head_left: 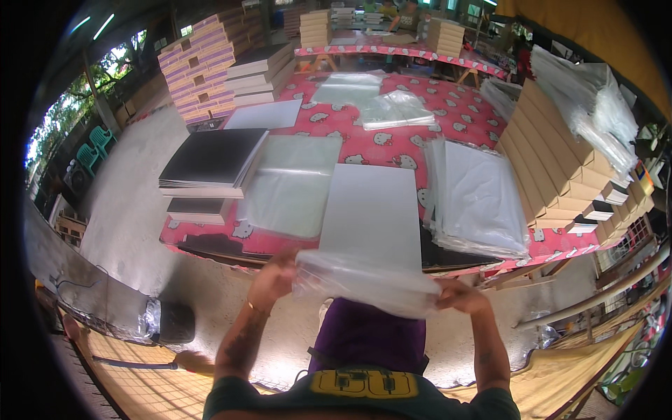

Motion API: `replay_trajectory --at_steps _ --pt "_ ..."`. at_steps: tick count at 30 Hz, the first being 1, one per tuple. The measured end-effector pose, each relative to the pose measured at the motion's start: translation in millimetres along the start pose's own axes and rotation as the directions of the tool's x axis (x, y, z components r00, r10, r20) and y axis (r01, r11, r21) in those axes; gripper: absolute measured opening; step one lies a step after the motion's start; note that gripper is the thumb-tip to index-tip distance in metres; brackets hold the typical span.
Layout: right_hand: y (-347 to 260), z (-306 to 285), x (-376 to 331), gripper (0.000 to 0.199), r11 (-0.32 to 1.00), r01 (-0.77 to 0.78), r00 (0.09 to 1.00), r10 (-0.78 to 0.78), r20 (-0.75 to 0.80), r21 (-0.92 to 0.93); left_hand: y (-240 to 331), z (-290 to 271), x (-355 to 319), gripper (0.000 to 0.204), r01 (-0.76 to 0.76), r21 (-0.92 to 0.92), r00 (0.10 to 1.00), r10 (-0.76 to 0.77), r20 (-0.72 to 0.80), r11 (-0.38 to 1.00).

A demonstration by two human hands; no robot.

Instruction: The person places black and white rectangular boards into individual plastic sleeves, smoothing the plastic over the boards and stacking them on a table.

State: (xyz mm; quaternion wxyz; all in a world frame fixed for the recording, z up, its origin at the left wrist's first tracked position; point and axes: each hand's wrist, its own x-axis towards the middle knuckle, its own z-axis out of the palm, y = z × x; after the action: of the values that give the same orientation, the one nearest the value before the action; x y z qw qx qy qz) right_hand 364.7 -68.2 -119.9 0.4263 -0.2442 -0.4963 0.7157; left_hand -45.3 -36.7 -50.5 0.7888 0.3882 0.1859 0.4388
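Observation:
My left hand [271, 278] and my right hand [458, 295] each pinch one end of a clear plastic bag [367, 278], held stretched between them just off the table's near edge. A flat white-grey board [374, 210] lies on the table right behind the bag, its near end at the bag's mouth. Whether the board has entered the bag cannot be told.
The table has a pink patterned cover [392, 147]. A pile of black boards [213, 161] and clear sleeves [294, 182] lie at left, bagged sheets [476, 199] and a row of cardboard packs [553, 164] at right. Stacked purple boxes [199, 66] stand beyond. A black stool [171, 320] stands below left.

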Motion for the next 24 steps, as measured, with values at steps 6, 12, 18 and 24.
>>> replay_trajectory --at_steps 6,12,18,24 --pt "67 67 -5 0.043 0.862 -0.238 0.665 -0.192 -0.722 -0.448 -100 -14 -21 0.042 0.072 0.647 0.825 0.319 -0.467 0.759" --pt "85 76 3 0.045 0.656 -0.276 0.652 -0.41 -0.638 -0.703 -109 -6 -27 0.046 0.179 0.637 0.764 0.302 -0.57 0.75" --pt "43 81 -13 0.017 0.946 -0.049 0.654 -0.213 -0.726 -0.322 -103 -26 -45 0.032 -0.167 0.582 0.756 0.482 -0.442 0.796" --pt "-78 106 -12 0.049 0.875 0.335 0.931 -0.25 -0.266 0.349 -5 34 -44 0.027 -0.464 -0.049 0.866 0.441 -0.234 0.885"
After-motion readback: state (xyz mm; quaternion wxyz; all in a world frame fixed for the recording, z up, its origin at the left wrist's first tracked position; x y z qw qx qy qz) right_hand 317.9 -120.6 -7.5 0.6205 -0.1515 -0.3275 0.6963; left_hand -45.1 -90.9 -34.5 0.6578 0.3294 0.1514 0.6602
